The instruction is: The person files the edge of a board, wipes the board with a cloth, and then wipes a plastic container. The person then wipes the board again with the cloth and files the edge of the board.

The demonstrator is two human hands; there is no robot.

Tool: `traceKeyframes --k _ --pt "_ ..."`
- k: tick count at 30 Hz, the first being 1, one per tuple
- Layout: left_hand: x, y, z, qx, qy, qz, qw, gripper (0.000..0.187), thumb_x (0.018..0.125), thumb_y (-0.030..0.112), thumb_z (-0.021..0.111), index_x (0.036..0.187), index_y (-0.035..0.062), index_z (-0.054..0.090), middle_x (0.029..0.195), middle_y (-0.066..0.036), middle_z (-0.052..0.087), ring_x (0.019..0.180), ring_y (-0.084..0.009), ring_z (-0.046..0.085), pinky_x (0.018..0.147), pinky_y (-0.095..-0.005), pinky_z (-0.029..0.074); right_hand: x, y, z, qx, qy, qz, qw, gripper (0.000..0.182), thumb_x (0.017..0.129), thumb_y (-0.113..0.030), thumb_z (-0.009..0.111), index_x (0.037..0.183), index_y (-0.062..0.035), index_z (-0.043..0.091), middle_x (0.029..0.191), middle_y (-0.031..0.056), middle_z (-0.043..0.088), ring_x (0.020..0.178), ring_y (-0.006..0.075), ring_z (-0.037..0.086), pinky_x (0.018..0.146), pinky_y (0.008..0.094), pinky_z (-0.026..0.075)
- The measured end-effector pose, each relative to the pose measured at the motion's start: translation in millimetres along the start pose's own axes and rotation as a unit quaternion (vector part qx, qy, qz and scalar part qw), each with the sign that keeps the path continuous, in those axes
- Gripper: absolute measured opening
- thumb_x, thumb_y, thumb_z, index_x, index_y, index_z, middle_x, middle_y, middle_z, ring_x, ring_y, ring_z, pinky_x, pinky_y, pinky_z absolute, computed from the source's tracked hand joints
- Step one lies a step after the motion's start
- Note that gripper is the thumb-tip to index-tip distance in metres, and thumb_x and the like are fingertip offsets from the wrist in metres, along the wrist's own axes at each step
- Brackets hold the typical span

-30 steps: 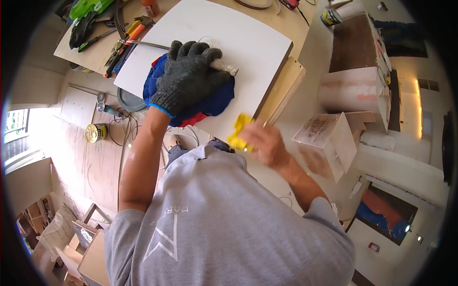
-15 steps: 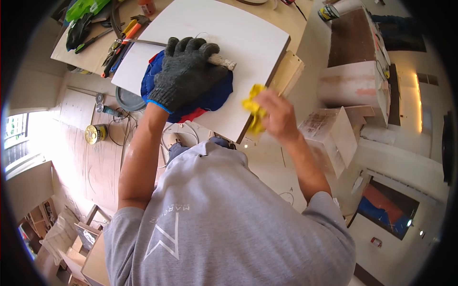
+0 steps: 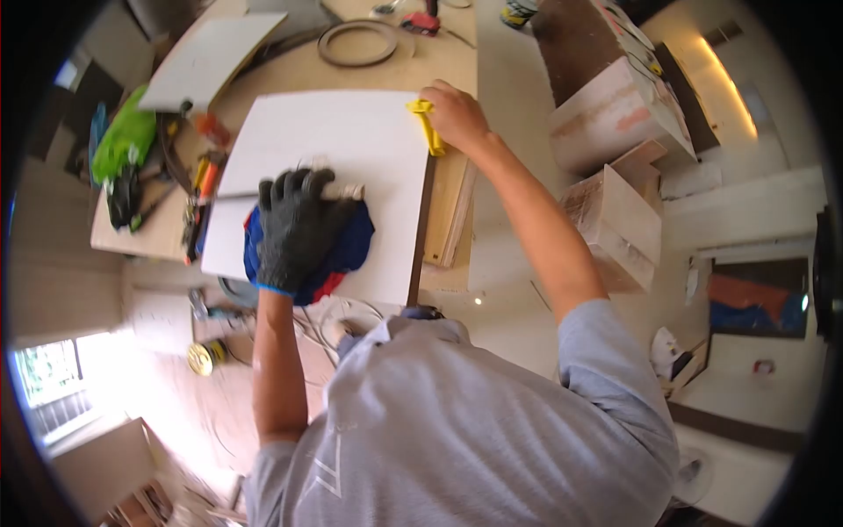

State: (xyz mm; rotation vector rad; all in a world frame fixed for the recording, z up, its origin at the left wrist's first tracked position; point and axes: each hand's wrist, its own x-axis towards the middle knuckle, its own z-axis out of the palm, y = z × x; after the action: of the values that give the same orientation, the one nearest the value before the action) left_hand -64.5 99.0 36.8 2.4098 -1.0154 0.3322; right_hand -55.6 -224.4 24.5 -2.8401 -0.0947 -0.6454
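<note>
White panel (image 3: 351, 149): lies flat on the workbench (image 3: 457, 66), its dark right edge running from the far corner toward the person.
Right hand (image 3: 452, 114): bare, closed around a yellow cloth (image 3: 426, 125), pressing it against the far end of the panel's right edge.
Left hand (image 3: 294, 228): in a dark knit glove, spread flat and pressing down on a blue and red rag (image 3: 347, 250) on the near part of the panel; a pale stub of something (image 3: 351, 190) pokes out past the fingertips, and I cannot tell whether the hand grips it.
Beside the panel: narrower wooden boards (image 3: 448, 215) lie just right of the dark edge, under the right forearm.
Left of the panel: a clutter of hand tools (image 3: 198, 189) and a green bag (image 3: 123, 140).
Farther off: a second white board (image 3: 211, 57) and a round ring (image 3: 356, 42) at the back of the bench; wooden boxes (image 3: 615, 220) stand to the right.
Risk: the right arm is stretched far out, so a hard push along the edge could slide the panel if the gloved hand eases off.
Risk: bare fingers run close to the panel's sharp corner and could scrape on it.
</note>
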Motion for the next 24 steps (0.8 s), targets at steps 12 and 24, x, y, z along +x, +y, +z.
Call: traceKeyframes --k 12,24 --pt "3.7 2.9 -4.7 -0.009 -0.012 -0.006 1.000 0.045 0.083 0.038 0.074 0.118 0.0097 0.066 0.118 -0.014 0.064 0.119 -0.0340 0.054 0.108 -0.0510 0.034 -96.5 -83.9 -34.8 0.068 -0.053 -0.220 0.972 0.007 0.090 -0.012 0.059 0.089 -0.0076 0.063 0.084 0.0078 0.060 0.068 0.0227 0.068 0.056 0.0360 0.058" --pt "0.6 8.2 -14.6 -0.078 -0.017 -0.006 0.997 0.046 0.083 0.032 0.075 0.121 0.0072 0.067 0.121 -0.016 0.065 0.119 -0.0372 0.055 0.106 -0.0487 0.037 40.5 -43.9 -11.6 0.140 0.020 -0.035 0.989 0.026 0.086 -0.016 0.072 0.111 -0.0071 0.066 0.107 0.0126 0.065 0.096 0.0361 0.066 0.083 0.0440 0.054"
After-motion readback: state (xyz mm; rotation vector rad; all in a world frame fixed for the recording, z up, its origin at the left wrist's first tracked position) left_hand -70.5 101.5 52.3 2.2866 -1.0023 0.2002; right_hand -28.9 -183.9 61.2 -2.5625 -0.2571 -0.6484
